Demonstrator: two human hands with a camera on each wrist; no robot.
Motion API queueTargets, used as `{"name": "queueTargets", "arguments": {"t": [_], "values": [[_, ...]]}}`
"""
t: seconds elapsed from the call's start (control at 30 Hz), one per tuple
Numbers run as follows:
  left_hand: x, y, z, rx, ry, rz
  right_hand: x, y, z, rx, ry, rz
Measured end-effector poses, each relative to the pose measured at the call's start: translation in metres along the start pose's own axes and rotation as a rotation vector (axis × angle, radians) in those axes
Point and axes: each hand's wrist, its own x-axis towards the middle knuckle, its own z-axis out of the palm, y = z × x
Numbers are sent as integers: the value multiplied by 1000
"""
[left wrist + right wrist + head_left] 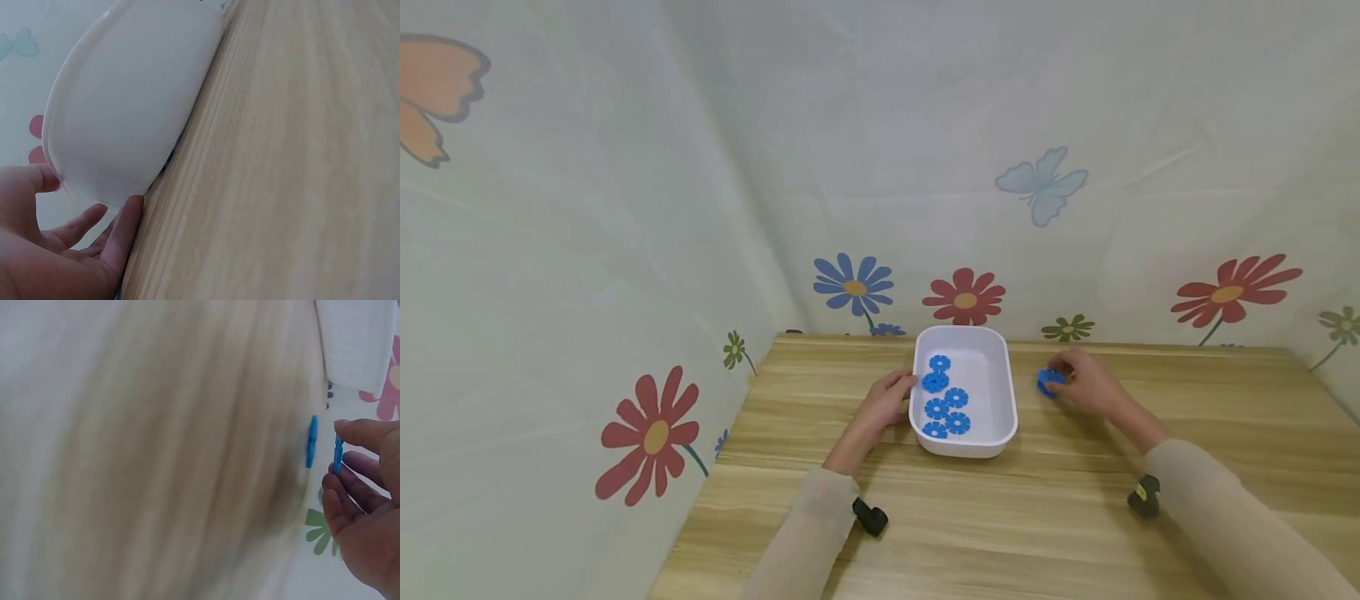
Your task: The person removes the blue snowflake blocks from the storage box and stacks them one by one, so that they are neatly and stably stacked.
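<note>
A white plastic tub [1004, 379] sits on the table with several blue notched discs [957, 423] lying along its left side. My left hand [885, 400] rests against the tub's left wall. In the left wrist view, the thumb is at the rim and the other fingertips [132, 203] are low on the wall near the table. To the right of the tub, my right hand [1086, 383] pinches a blue notched disc [338, 453] by its edges, between thumb and fingers. In the right wrist view, another blue disc [312, 442] lies flat on the table just below the held one.
The wood-grain table [1000, 525] reaches back to a pale curtain [910, 150] printed with flowers and butterflies. More of this curtain hangs along the table's left side. A black wrist device [870, 517] is on the left sleeve, and another [1145, 497] on the right.
</note>
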Motion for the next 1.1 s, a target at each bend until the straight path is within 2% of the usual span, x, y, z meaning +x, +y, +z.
{"name": "queueTargets", "arguments": {"t": [0.33, 1.1], "values": [[-1, 1, -2, 16, 2, 5, -7, 7, 8, 13, -3, 26], [-1, -2, -1, 20, 4, -4, -6, 8, 11, -36, -7, -22]]}}
